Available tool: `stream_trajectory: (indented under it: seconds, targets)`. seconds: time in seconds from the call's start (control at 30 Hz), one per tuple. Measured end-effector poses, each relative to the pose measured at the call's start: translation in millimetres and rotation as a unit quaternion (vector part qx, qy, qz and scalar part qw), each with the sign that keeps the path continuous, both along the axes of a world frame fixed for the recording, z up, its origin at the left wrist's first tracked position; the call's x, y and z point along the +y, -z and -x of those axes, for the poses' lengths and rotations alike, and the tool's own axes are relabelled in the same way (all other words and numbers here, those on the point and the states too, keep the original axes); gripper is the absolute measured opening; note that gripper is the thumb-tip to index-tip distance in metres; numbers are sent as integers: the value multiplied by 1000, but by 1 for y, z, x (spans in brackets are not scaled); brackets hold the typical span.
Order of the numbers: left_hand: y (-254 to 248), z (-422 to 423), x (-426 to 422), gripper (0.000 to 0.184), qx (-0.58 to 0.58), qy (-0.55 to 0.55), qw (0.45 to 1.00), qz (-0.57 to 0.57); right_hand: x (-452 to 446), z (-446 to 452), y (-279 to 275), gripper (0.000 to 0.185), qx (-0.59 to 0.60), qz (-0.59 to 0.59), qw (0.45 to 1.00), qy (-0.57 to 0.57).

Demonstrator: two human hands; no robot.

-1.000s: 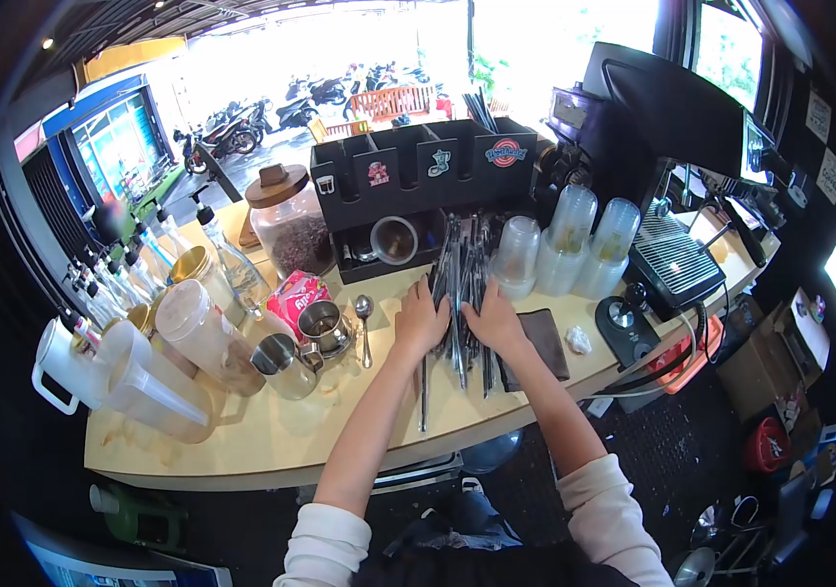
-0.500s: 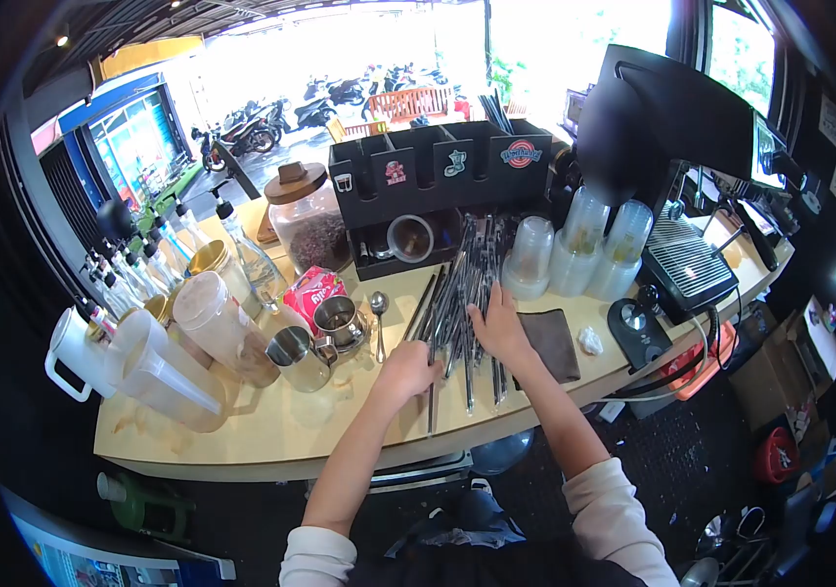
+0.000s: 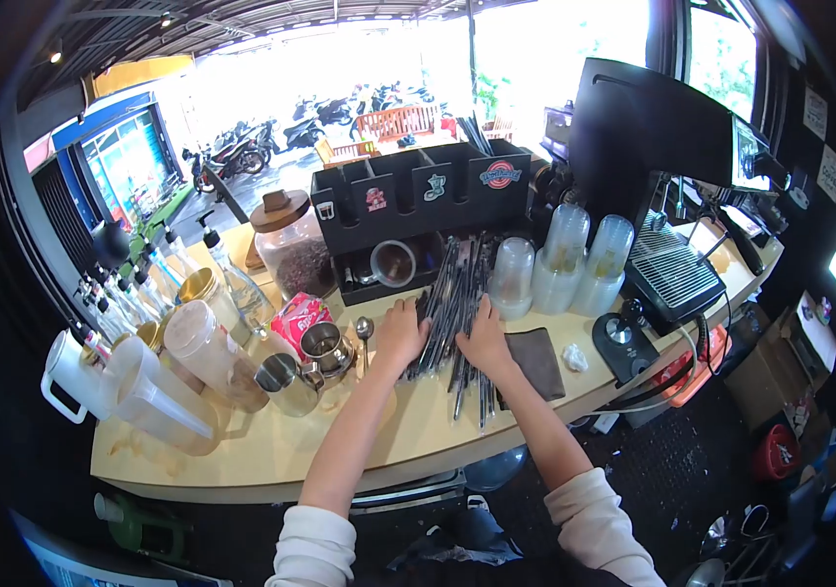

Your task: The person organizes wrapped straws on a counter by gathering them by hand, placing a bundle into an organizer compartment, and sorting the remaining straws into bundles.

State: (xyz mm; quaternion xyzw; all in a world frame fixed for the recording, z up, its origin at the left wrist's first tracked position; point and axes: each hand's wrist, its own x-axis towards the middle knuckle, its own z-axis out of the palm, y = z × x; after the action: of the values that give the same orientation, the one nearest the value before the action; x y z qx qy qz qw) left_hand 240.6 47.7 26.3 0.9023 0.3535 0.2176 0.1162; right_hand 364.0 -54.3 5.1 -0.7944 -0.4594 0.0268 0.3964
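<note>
A loose pile of long black straws [image 3: 452,293] in clear wrappers lies on the wooden counter, in front of a black organizer. My left hand [image 3: 402,338] is against the pile's left side, with its fingers curled on the straws. On the right side, my right hand [image 3: 484,340] has its thumb and fingers around part of the pile. Several straw ends stick out toward me below the right hand. A spoon [image 3: 364,333] lies just left of my left hand, and a dark folded cloth [image 3: 535,364] lies right of my right hand.
Metal pitchers [image 3: 288,382], a pink packet [image 3: 301,318] and plastic jugs [image 3: 159,391] stand at left. Behind the straws is the black organizer [image 3: 408,210]. Stacked plastic cups [image 3: 514,279], a small scale [image 3: 621,342] and a coffee machine [image 3: 672,264] occupy the right.
My left hand has moved forward along the pile's left side, and the left straws sit closer together. The right hand stays by the right side. The view has shifted slightly.
</note>
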Motion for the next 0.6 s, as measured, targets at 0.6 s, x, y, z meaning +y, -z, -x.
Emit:
stream_trajectory:
  seconds: [0.6]
  targets:
    - [22, -11, -27, 45, -61, 91, 992, -65, 22, -10, 10, 44, 329, -301, 895, -22]
